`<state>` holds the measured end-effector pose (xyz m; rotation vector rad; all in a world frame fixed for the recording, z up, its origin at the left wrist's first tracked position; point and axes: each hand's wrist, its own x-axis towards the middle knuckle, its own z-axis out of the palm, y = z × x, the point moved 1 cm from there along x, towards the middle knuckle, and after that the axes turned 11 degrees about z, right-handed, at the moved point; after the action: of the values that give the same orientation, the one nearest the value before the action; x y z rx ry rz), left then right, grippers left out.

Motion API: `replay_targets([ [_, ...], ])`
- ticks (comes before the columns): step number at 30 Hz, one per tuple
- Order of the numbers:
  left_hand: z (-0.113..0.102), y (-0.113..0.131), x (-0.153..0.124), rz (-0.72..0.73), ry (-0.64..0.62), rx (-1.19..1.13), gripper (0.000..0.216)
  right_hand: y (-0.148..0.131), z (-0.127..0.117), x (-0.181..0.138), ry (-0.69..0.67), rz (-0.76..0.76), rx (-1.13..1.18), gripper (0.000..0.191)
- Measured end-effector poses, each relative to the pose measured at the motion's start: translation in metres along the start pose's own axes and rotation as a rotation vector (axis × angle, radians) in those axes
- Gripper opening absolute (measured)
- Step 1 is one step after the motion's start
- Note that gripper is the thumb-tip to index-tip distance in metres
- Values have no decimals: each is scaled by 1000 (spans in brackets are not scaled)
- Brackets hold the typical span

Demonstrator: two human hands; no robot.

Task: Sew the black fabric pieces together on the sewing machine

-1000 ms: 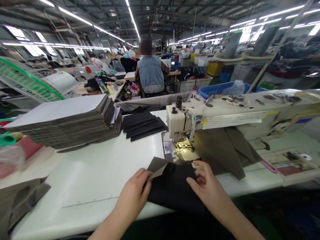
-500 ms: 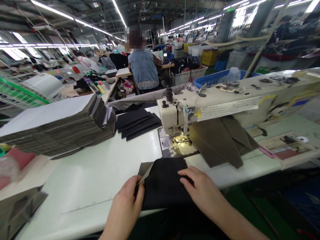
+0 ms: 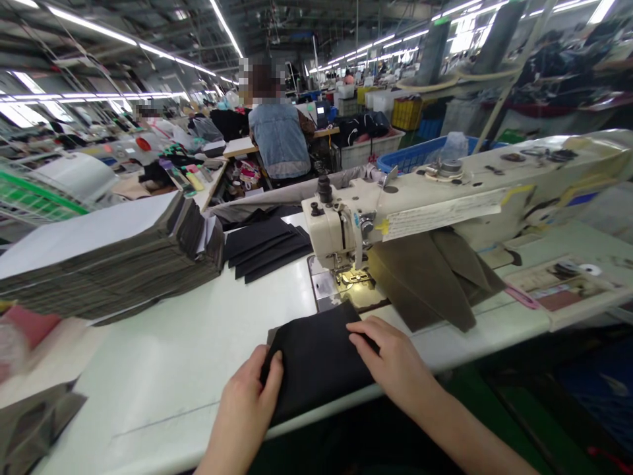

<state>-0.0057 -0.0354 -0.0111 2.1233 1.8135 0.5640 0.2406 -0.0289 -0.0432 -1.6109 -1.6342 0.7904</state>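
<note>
A black fabric piece lies over a grey-brown layer at the front edge of the table, just before the sewing machine. My left hand pinches its left edge, thumb on top and fingers partly hidden beneath. On the opposite side, my right hand closes thumb and fingertips on the right edge. Only a small corner of the grey-brown fabric shows beyond the black one at the upper left. The lit needle plate is a short way behind the cloth.
A tall stack of grey-brown pieces stands at left. Folded black pieces lie behind the work surface. Brown fabric rests under the machine arm, near a parts tray. A person in a denim vest sits ahead.
The black fabric has turned slightly and its lifted upper left corner now lies flatter, covering more of the grey-brown layer. Both hands keep hold of its sides.
</note>
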Motion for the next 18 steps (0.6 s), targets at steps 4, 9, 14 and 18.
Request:
replay_targets([
  [4,2,-4,-2,-17,-14,-8,30,4,4,0,10,6,-19,22],
  [9,5,-10,-2,-23,-29,32,29,3,3,1,16,3,-30,23],
  [14,5,-8,1,-25,-29,53,26,3,2,1,-2,27,-33,24],
  [18,4,-7,2,-12,-44,49,26,4,3,2,4,37,-39,24],
])
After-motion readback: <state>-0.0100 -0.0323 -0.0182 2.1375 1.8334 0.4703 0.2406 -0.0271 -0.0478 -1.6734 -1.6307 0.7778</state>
